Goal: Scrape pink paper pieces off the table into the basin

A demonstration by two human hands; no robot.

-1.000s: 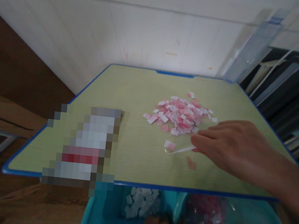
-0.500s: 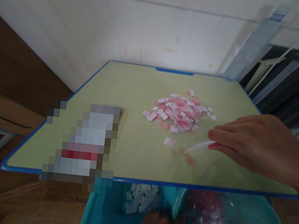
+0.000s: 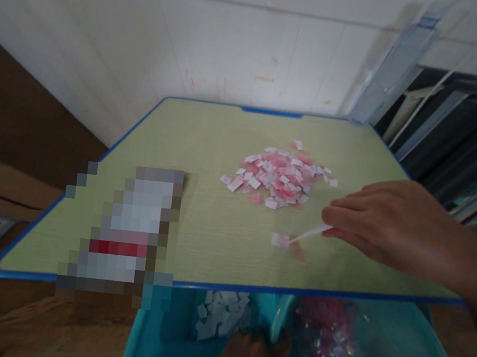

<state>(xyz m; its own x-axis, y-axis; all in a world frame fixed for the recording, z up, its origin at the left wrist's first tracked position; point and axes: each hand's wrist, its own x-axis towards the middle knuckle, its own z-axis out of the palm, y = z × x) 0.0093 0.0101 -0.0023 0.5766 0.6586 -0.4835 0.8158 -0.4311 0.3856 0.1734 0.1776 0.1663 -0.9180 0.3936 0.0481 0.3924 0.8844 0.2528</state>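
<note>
My right hand (image 3: 374, 227) is closed around a thin white pointed tool (image 3: 312, 231) above the table. Its tip meets the right edge of a small white-and-pink paper-like piece (image 3: 278, 239). A faint reddish patch (image 3: 298, 252), perhaps a shadow or reflection, shows just beside the tip. Beyond the tool is a loose pile of small white and pink pieces (image 3: 284, 175). My left hand (image 3: 251, 356) is low in the dim teal basin (image 3: 133, 326), fingers curled beside a raised teal edge (image 3: 281, 319); what they hold, if anything, is hidden.
The pale table (image 3: 209, 135) has a blue rim. A pixelated object (image 3: 131, 224) lies on its left side. Inside the basin are white pieces (image 3: 222, 313) and a clear plastic bag with pink contents (image 3: 329, 330). Dark folders or flat items (image 3: 453, 121) stand at right, against the wall.
The white-and-pink piece has shifted right and nearer me, to the tool's tip. My right hand keeps its grip on the tool. The whole view has drifted slightly.
</note>
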